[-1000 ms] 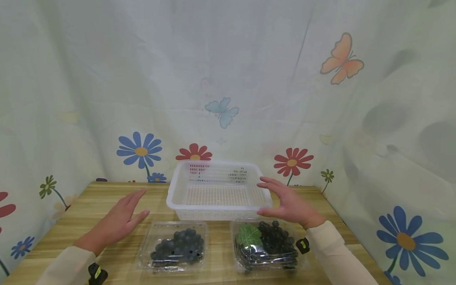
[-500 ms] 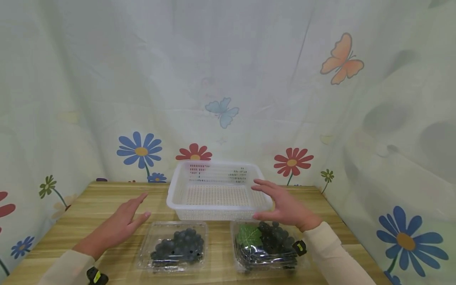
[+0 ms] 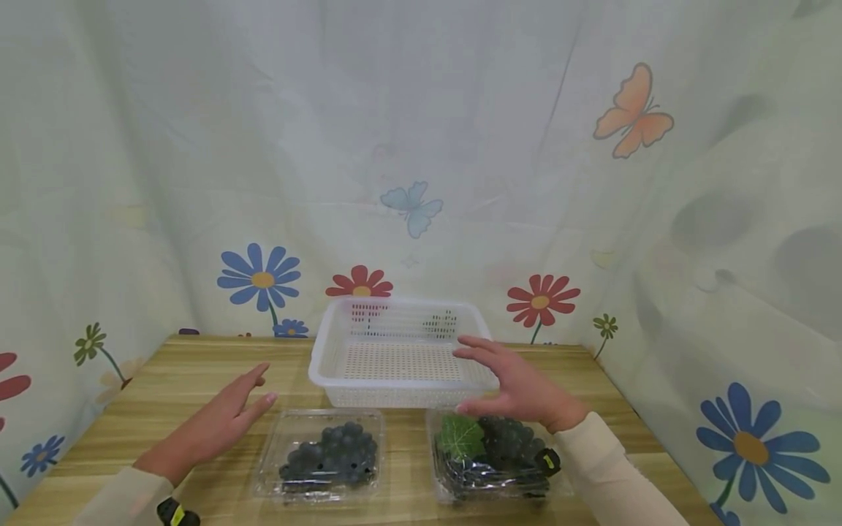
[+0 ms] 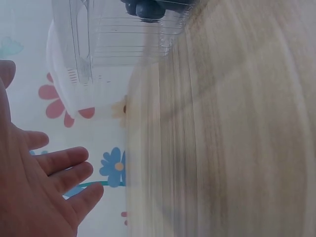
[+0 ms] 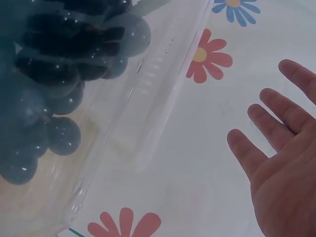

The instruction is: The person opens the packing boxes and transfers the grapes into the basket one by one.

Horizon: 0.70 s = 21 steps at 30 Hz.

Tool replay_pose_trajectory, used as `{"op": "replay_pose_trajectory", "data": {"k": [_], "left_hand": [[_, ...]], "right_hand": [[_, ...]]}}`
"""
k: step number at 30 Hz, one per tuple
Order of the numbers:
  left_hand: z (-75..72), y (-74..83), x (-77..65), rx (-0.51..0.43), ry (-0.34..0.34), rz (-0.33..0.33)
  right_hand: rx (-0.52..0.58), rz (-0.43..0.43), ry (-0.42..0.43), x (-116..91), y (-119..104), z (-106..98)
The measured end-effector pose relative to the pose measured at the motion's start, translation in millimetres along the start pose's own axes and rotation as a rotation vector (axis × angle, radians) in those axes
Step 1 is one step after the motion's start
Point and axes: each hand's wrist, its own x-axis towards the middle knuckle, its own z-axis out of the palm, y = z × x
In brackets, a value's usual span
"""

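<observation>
My left hand hovers left of a clear plastic box of dark grapes, its fingers straight and holding nothing. In the left wrist view the palm faces the box's side, apart from it. Over the back of the second clear box of grapes hangs my right hand, fingers spread and nothing in them. That box also holds a green leaf. Its fingertips overlap the right side of a white plastic basket in the head view. The right wrist view shows the fingers apart from the grapes' box.
The basket stands at the back of the wooden table, behind both boxes. A curtain printed with flowers and butterflies hangs along the table's back and sides. Each wrist wears a black strap.
My right hand has moved left and slightly down, further over the basket's front right and the leafy box. The left hand has shifted only slightly. Both boxes and the basket stay put.
</observation>
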Motion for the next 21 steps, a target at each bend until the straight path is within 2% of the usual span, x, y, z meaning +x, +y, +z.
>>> {"op": "replay_pose_trajectory", "data": {"k": [8, 14, 21], "left_hand": [[1.3, 2.4, -2.5, -0.058, -0.017, 0.000], [0.8, 5.9, -3.1, -0.113, -0.045, -0.030], [0.0, 8.2, -2.3, -0.126, -0.081, -0.068]], "right_hand": [[-0.006, -0.031, -0.011, 1, -12, 1], [0.020, -0.045, -0.013, 2, -19, 3], [0.024, -0.039, -0.023, 3, -24, 6]]}}
